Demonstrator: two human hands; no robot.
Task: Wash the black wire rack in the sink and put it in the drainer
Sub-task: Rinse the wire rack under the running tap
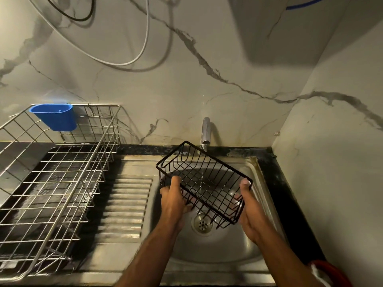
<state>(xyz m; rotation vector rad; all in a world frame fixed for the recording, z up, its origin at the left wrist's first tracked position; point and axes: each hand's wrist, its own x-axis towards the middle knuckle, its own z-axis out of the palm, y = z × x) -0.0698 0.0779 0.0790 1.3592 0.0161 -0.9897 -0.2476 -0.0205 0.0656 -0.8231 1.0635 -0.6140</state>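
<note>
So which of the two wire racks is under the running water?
The black wire rack, held by both hands over the sink beneath the tap. The larger silver drainer sits dry-side on the counter, left.

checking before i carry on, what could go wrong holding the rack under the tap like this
1. The rack is wet and tilted; the left hand and right hand grip only its edges, so it may slip into the sink.
2. Water from the tap could splash off the wires onto the wall.

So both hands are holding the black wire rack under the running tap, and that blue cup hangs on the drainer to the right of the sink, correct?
Not quite: the head view shows the drainer with its blue cup left of the sink, not right. The rest holds: the left hand and right hand hold the black wire rack under the running tap.
</note>
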